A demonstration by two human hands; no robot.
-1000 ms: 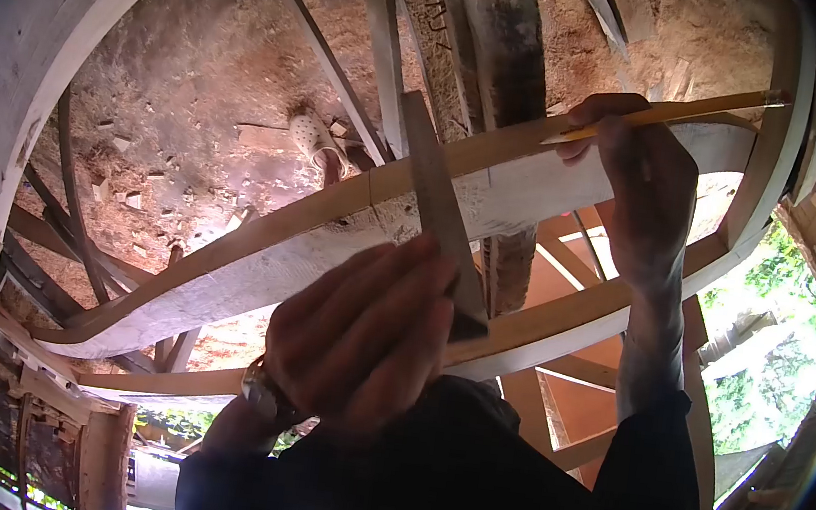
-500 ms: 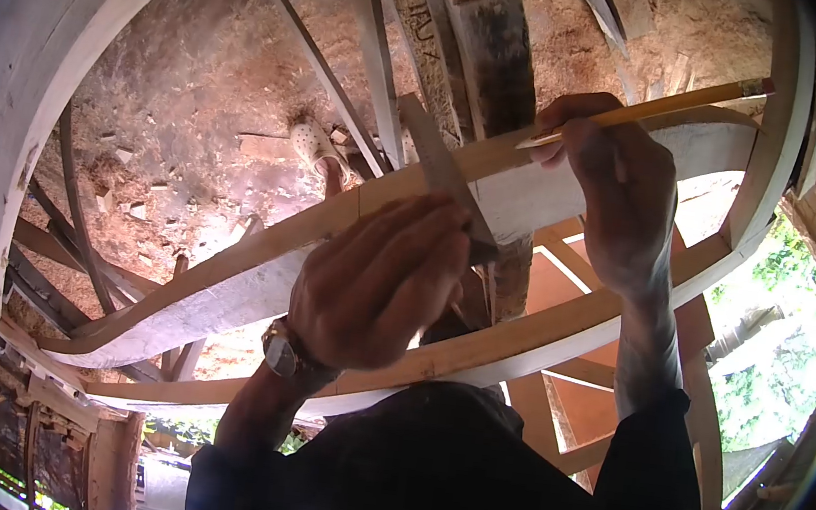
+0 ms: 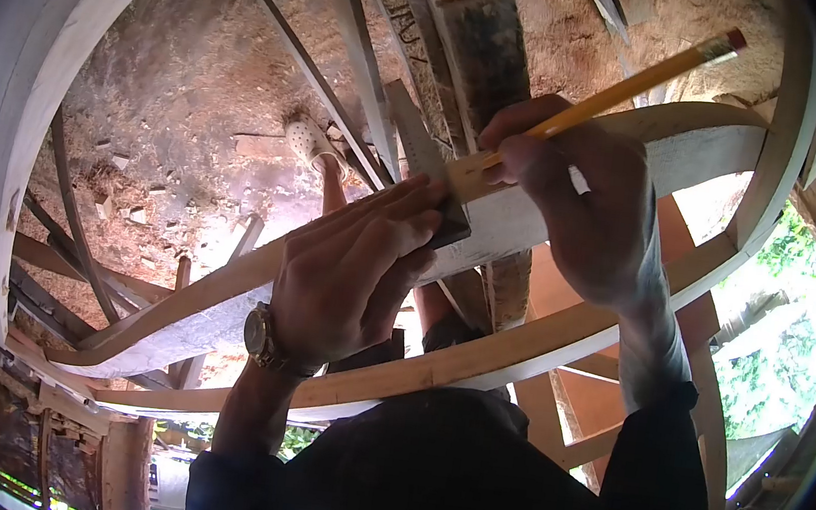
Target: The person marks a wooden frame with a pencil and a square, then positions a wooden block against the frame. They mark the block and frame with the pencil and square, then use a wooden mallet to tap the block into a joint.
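My right hand (image 3: 586, 195) pinches a yellow pencil (image 3: 639, 83), its tip low on the top edge of a curved wooden beam (image 3: 223, 284) and its eraser end up to the right. Against that same beam, my left hand (image 3: 357, 259) presses a try square (image 3: 417, 135). The square's flat blade lies across the edge, and its dark stock (image 3: 454, 225) shows under my fingertips against the near face. Part of the square is covered by my fingers. A watch (image 3: 258, 331) is on my left wrist.
Nearer my body runs a second curved beam (image 3: 487, 355). A large pale curved piece (image 3: 2, 108) rises at the left, and another (image 3: 790, 127) stands at the right. Slanting struts (image 3: 300, 56) cross above the dirt floor (image 3: 189, 59), strewn with wood chips. A foot in a clog (image 3: 308, 143) shows below.
My left hand and the square have shifted left, and the fingers now lie flatter along the beam. My right hand has moved left to the square's blade, with the pencil tilted more upright.
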